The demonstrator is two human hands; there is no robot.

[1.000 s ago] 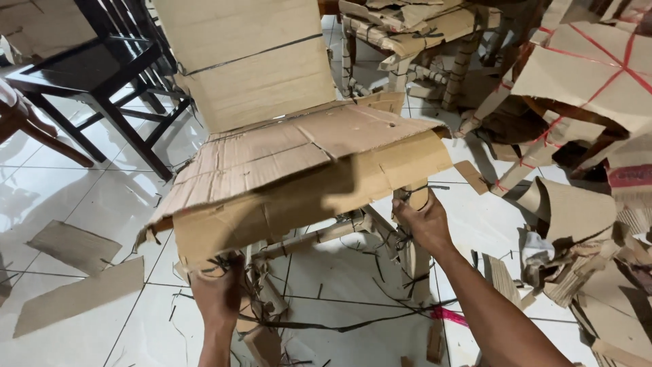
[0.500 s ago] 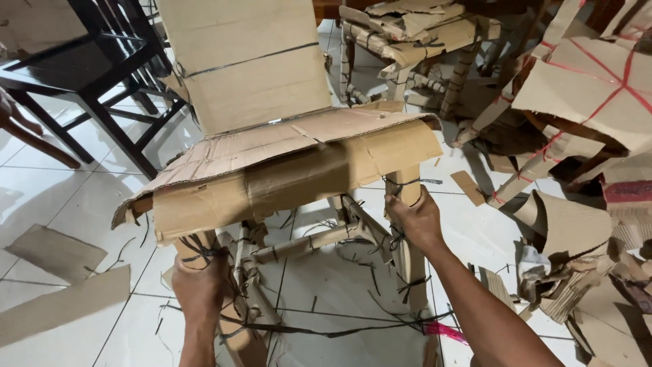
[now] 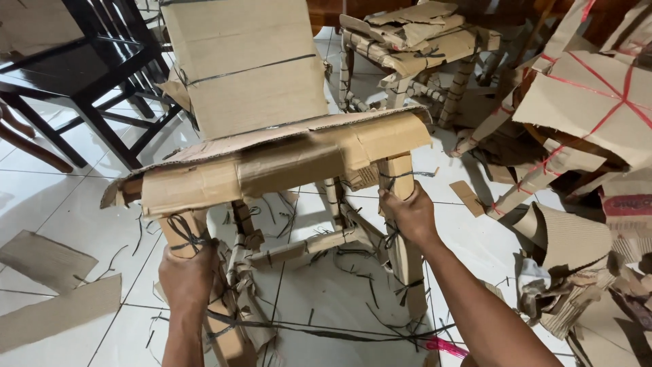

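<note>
Both hands were clamped around the front legs of a cardboard-wrapped chair (image 3: 272,163): the left hand (image 3: 187,275) was closed round the left front leg (image 3: 183,234) just under the seat, and the right hand (image 3: 409,214) was closed round the right front leg (image 3: 401,224) a little below the seat's corner. The chair stood on the white tiled floor (image 3: 54,197), directly ahead of the person, its tall wrapped back rising toward the top of the view.

Open floor lay to the left front, broken only by two flat cardboard sheets (image 3: 47,285). On the right, a heap of torn cardboard (image 3: 577,265) pressed near the right forearm, leaving little room on that side. A dark wooden chair (image 3: 75,75) stood behind to the left, and another wrapped chair (image 3: 414,47) behind to the right.

Fingertips of both hands were hidden round the far sides of the legs. The chair's back was cut off by the upper edge, its rear legs were mostly lost behind the seat and loose black strapping (image 3: 339,333), and the foot of the left front leg ran out of view.

Compared with a second earlier, the seat's front edge had come level and swung more squarely toward the camera, and the hands sat higher in the view.
</note>
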